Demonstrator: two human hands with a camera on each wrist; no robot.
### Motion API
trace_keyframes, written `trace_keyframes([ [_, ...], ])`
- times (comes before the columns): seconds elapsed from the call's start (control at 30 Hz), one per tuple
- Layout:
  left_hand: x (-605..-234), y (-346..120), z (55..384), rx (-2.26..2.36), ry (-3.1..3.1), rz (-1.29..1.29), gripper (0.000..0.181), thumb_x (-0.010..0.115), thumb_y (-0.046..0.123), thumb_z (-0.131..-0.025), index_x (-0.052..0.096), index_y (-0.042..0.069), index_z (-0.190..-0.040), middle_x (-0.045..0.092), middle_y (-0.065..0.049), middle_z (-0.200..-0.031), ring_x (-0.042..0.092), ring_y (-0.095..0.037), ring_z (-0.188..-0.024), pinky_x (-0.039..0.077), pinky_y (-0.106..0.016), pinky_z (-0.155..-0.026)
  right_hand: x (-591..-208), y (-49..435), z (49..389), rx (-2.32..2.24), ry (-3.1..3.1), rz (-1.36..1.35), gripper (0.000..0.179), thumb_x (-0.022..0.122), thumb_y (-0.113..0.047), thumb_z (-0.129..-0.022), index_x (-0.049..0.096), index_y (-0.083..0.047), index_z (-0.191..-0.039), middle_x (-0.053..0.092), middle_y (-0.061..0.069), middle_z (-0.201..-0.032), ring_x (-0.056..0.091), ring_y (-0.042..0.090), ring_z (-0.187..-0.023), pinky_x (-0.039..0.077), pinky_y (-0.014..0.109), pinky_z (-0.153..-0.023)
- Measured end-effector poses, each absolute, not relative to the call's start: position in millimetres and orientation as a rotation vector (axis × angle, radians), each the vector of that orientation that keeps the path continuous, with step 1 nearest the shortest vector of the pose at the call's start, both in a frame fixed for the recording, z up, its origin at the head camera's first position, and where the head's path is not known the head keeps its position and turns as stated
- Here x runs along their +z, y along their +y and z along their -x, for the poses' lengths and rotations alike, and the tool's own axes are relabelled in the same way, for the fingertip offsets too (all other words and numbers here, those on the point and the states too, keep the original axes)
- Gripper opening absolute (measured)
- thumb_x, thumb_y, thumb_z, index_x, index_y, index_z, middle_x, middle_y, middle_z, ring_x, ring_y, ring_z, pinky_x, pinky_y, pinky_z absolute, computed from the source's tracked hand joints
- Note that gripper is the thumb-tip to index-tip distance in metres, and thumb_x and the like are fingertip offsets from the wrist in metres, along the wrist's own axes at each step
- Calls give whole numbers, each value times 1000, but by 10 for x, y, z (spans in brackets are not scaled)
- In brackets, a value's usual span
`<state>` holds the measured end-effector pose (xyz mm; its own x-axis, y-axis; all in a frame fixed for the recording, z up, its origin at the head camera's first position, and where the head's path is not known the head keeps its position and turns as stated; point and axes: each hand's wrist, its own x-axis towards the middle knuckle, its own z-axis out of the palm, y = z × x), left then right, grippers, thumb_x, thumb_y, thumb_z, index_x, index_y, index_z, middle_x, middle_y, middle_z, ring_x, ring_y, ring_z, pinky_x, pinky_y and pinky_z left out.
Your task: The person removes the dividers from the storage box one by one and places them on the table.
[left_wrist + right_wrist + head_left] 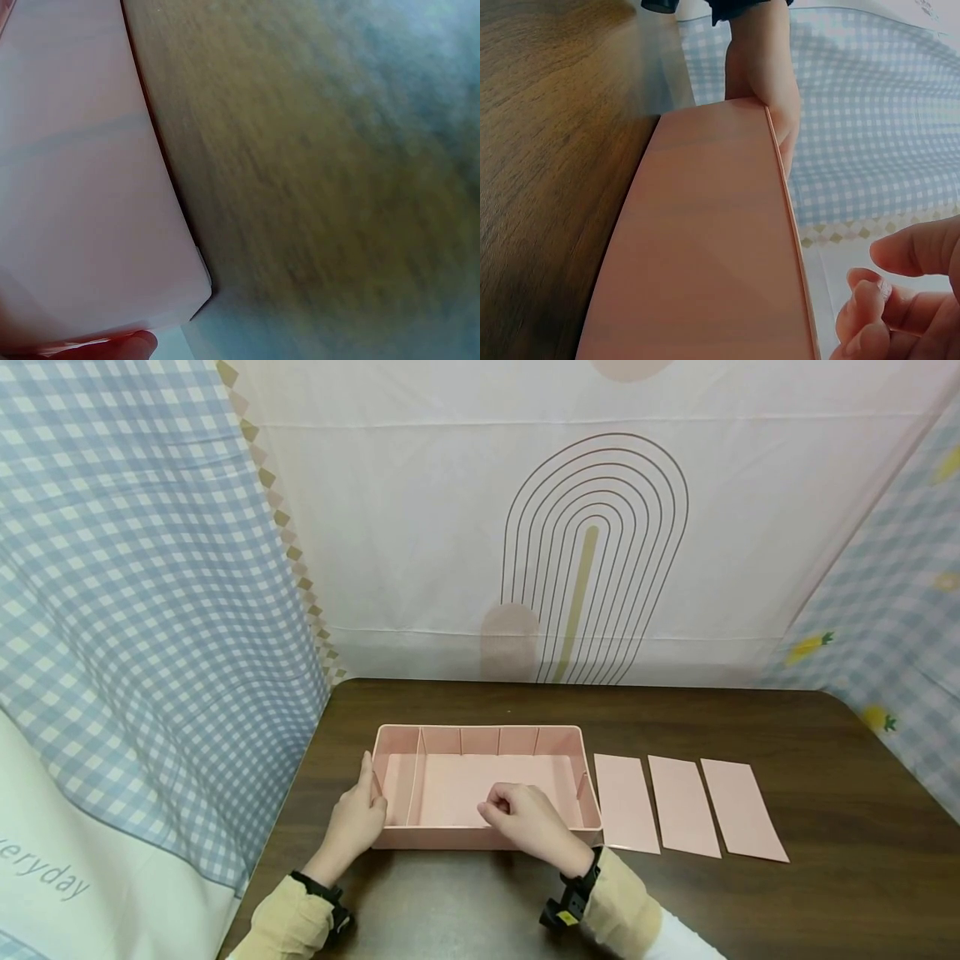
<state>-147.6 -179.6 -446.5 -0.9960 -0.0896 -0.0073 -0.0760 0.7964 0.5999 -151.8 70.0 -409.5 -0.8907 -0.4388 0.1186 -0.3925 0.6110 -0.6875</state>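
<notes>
A long pink box (465, 837) lies on the table, with one upright divider (415, 777) across it near its left end. At that end, my left hand (352, 817) holds the box's side, its index finger stretched along the outside and its thumb over the rim. In the left wrist view, a fingertip (131, 345) shows beside the box's wall (82, 217). Over the front rim hovers my right hand (528, 822), its fingers loosely curled around nothing. The right wrist view shows its thumb (911, 251) apart from the bent fingers.
Three flat pink panels, a left one (628, 806), a middle one (684, 807) and a right one (745, 812), lie in a row on the brown table (840, 827), right of the box. Printed cloth (420, 543) hangs behind, checked cloth (150, 568) at the left.
</notes>
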Motion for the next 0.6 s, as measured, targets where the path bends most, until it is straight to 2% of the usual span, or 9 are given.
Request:
trace_keyframes([
  [0.6,-4454,-1791,1468,-973,-2959,-142,70,43,7,-82,7,1,-142,40,-5,-60,35,-15,-48,30,-28,-45,-4102,572,1507,-1143,2764,739,22,58,-20,-83,54,-16,-61,38,-11,-52,35,3,-49,28,18,-49],
])
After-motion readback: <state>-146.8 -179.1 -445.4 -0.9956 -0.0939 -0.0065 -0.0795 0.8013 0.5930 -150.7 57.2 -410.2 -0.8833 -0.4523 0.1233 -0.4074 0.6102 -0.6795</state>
